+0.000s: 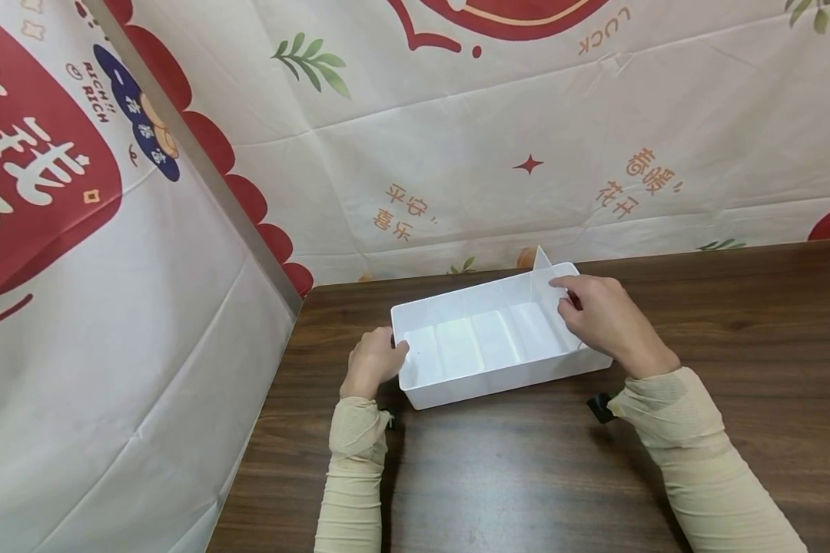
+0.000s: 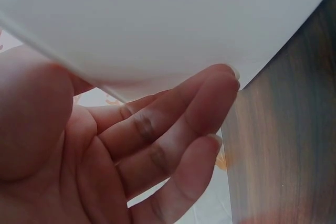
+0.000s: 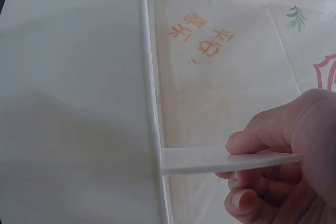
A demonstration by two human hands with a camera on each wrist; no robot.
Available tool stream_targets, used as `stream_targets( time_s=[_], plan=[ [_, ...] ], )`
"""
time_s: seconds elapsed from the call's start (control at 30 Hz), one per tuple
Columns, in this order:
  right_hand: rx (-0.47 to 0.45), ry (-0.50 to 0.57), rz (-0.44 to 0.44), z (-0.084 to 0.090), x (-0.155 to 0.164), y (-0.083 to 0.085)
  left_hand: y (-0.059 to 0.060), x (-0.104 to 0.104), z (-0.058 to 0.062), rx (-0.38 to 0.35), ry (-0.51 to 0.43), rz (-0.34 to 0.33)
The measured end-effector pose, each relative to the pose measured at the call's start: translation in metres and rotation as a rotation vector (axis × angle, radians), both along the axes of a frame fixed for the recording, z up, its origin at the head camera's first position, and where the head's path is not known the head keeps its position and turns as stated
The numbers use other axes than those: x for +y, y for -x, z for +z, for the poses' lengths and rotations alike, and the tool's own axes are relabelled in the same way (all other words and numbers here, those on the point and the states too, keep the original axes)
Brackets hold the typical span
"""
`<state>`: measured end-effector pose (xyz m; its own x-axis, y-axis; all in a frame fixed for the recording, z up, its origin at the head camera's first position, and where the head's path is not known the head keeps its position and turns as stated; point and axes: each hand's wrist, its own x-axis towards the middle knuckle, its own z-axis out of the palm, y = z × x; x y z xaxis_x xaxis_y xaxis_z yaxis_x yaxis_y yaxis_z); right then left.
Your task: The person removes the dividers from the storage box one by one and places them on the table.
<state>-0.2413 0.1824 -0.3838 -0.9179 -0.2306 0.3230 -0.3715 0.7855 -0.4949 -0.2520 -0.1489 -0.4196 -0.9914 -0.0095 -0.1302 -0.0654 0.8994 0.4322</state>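
Observation:
A white rectangular plastic box stands on the table, with crosswise ridges on its floor. My left hand grips its left end, thumb over the rim. In the left wrist view, that hand's fingers curve against the outside of the wall. Near the right end, a thin white divider stands partly above the rim. My right hand pinches it. The right wrist view shows the divider between thumb and fingers, its end at the box wall. Its lower edge is hard to make out.
The dark wood-grain table extends to both sides of the box. Behind it hangs a printed white cloth, and another printed cloth borders the left side. Dark wrist-mounted gear sits under the right sleeve.

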Motion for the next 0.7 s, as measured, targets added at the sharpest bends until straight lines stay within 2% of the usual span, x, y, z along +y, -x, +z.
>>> stream_targets(
  time_s=[0.13,0.37,0.7],
  plan=[
    [0.014,0.004,0.005,0.0001,0.0004,0.0002,-0.0004,-0.0003,0.0005,0.004,0.010,-0.004],
    [0.119,-0.002,0.019,-0.0021,0.0014,0.0011,-0.0012,0.0010,0.0021,0.021,0.006,-0.004],
    [0.118,0.007,0.024,-0.0044,0.0018,0.0023,-0.0004,0.0034,0.0018,0.016,0.001,0.005]
  ],
)
